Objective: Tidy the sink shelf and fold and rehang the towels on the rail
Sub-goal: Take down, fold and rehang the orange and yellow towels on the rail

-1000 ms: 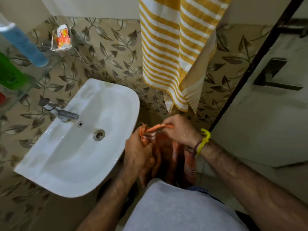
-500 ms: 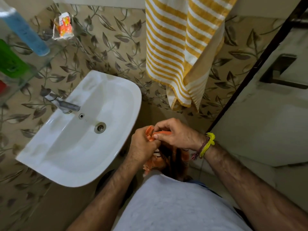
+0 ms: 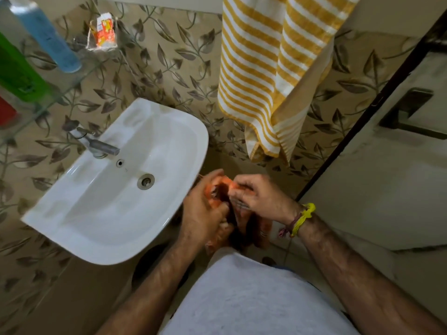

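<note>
Both hands hold an orange towel (image 3: 244, 223) just right of the white sink (image 3: 79, 213). My left hand (image 3: 202, 213) grips its bunched upper part, and my right hand (image 3: 261, 199) pinches the top edge between thumb and fingers. The rest of the orange towel hangs down between my forearms, mostly hidden. A yellow and white striped towel (image 3: 263, 68) hangs on the wall above; its rail is out of view. The glass shelf (image 3: 60, 93) at upper left carries a blue bottle (image 3: 46, 37), a green bottle (image 3: 17, 71) and a small orange packet (image 3: 104, 32).
A metal tap (image 3: 99, 145) juts over the sink basin. A red item (image 3: 6, 112) sits at the shelf's left edge. A dark door frame (image 3: 362, 112) runs diagonally on the right, with the door and its handle (image 3: 408, 110) beyond it.
My hands have come close together on the orange towel's top edge and the cloth is more bunched. The view has tilted slightly, so the sink and striped towel sit lower in frame.
</note>
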